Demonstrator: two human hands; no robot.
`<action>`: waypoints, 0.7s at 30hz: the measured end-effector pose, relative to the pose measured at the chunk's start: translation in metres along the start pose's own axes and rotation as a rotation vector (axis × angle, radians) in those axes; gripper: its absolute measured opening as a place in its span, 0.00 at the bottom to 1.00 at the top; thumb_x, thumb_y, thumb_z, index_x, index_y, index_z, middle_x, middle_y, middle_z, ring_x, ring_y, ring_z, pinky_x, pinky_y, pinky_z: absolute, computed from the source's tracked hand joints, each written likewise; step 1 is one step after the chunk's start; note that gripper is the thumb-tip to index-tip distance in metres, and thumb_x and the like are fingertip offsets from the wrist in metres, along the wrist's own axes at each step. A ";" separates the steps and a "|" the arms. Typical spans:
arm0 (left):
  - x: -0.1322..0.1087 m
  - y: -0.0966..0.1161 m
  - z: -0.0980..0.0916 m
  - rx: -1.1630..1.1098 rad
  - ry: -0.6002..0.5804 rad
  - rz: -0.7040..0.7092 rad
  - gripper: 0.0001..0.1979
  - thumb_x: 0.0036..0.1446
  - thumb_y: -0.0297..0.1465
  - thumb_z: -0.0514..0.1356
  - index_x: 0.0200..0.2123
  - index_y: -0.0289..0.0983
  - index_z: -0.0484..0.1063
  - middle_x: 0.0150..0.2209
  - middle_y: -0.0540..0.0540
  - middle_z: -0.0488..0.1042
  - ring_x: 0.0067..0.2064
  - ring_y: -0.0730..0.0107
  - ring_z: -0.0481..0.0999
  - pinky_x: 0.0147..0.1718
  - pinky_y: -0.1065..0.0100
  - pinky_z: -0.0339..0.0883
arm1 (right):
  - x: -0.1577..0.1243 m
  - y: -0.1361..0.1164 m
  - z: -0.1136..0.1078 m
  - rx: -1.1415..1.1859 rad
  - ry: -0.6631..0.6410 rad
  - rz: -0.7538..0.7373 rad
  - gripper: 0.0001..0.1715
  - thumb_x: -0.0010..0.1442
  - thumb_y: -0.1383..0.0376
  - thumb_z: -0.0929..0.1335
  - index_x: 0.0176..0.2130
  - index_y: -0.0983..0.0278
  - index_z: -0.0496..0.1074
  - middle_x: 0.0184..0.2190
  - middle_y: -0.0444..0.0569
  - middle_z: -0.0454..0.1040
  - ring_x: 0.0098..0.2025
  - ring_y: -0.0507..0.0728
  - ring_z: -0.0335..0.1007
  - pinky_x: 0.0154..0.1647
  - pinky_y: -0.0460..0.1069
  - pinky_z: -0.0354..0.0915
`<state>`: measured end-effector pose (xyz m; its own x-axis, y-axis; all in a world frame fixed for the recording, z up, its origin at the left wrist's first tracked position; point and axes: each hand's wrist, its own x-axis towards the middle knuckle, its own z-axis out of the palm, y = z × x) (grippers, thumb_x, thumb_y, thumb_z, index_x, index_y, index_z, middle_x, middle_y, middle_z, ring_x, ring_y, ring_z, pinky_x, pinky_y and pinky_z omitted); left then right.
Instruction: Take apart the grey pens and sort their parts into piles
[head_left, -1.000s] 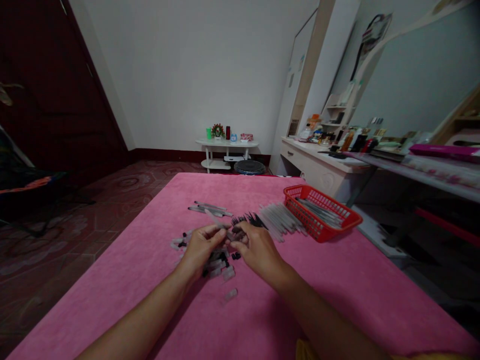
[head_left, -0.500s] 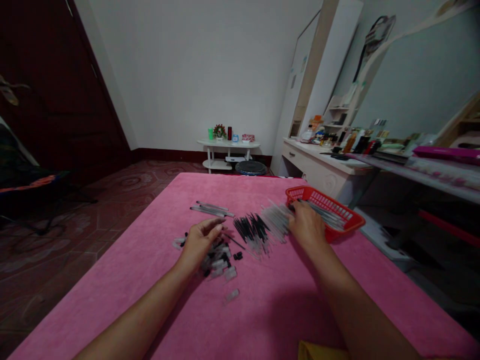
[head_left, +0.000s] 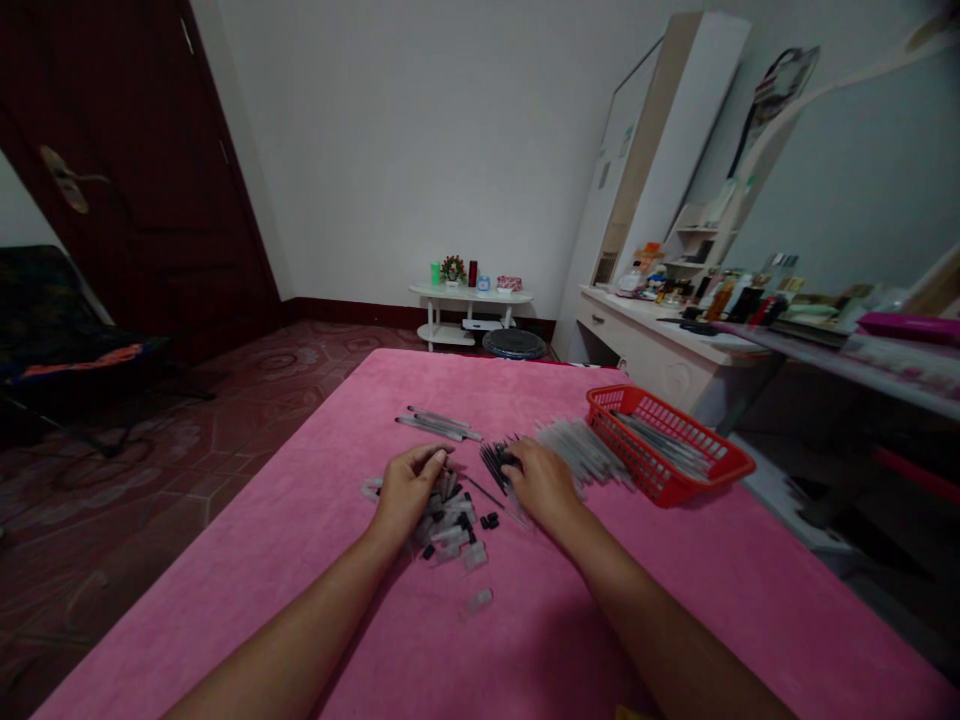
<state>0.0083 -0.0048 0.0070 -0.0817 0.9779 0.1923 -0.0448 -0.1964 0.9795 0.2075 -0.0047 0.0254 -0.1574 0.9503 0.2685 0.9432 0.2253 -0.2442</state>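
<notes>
My left hand [head_left: 409, 487] hovers at the pile of pen caps [head_left: 450, 530], thumb and fingers closed in a pinch. A small dark bit shows at its fingertips, too small to name. Over the dark-tipped pen refills [head_left: 493, 463] is my right hand [head_left: 544, 485], its curled fingers closed on them and partly hiding them. Clear pen barrels [head_left: 581, 450] lie in a fanned heap right of that hand. Several pens [head_left: 435, 424] lie side by side beyond my left hand. One loose refill [head_left: 486, 491] lies slanted between the hands, near small black plugs [head_left: 490, 521].
A red plastic basket [head_left: 667, 490] with pens [head_left: 667, 446] in it stands on the right of the pink-covered table [head_left: 300, 590]. One clear cap [head_left: 480, 600] lies near me. A cluttered dresser [head_left: 667, 335] stands beyond on the right, a chair [head_left: 67, 330] at far left.
My right hand has moved left from the basket's near end to the dark refills. My left hand stays pinched by the caps. The whole view has shifted slightly.
</notes>
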 end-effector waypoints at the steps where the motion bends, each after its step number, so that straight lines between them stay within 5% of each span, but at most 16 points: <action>1: 0.000 0.000 0.000 0.002 -0.003 -0.001 0.17 0.47 0.40 0.64 0.36 0.34 0.79 0.28 0.43 0.79 0.27 0.68 0.74 0.27 0.69 0.66 | 0.005 -0.005 0.004 0.000 -0.005 -0.021 0.12 0.59 0.66 0.66 0.43 0.63 0.74 0.43 0.51 0.74 0.46 0.57 0.68 0.44 0.47 0.58; 7: 0.000 -0.003 -0.001 0.005 -0.024 -0.003 0.17 0.49 0.40 0.63 0.37 0.33 0.79 0.28 0.44 0.78 0.26 0.69 0.73 0.27 0.70 0.65 | 0.043 -0.030 0.023 -0.074 -0.016 -0.070 0.18 0.58 0.69 0.65 0.49 0.63 0.71 0.47 0.53 0.71 0.52 0.59 0.61 0.48 0.49 0.57; 12: 0.000 -0.007 -0.001 0.009 -0.050 -0.009 0.16 0.50 0.39 0.63 0.37 0.33 0.79 0.29 0.43 0.79 0.27 0.68 0.73 0.27 0.70 0.64 | 0.061 -0.040 0.036 -0.191 -0.046 -0.030 0.14 0.60 0.67 0.64 0.44 0.66 0.74 0.46 0.58 0.70 0.51 0.62 0.60 0.46 0.52 0.58; 18: -0.001 -0.001 0.001 0.012 -0.059 0.016 0.15 0.49 0.39 0.63 0.36 0.33 0.79 0.27 0.45 0.78 0.25 0.70 0.72 0.25 0.71 0.63 | 0.063 -0.042 0.025 -0.192 0.005 -0.015 0.13 0.60 0.69 0.62 0.42 0.67 0.74 0.43 0.59 0.73 0.50 0.61 0.64 0.49 0.53 0.56; 21: 0.001 0.003 -0.001 -0.018 -0.032 0.020 0.15 0.49 0.39 0.63 0.36 0.34 0.78 0.27 0.45 0.78 0.27 0.69 0.73 0.28 0.70 0.65 | 0.054 -0.041 0.015 0.001 0.035 0.103 0.13 0.62 0.64 0.62 0.40 0.65 0.74 0.38 0.56 0.76 0.42 0.58 0.71 0.42 0.50 0.59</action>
<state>0.0075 -0.0049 0.0102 -0.0506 0.9755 0.2140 -0.0619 -0.2170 0.9742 0.1559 0.0406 0.0354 -0.0493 0.9605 0.2739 0.9536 0.1268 -0.2729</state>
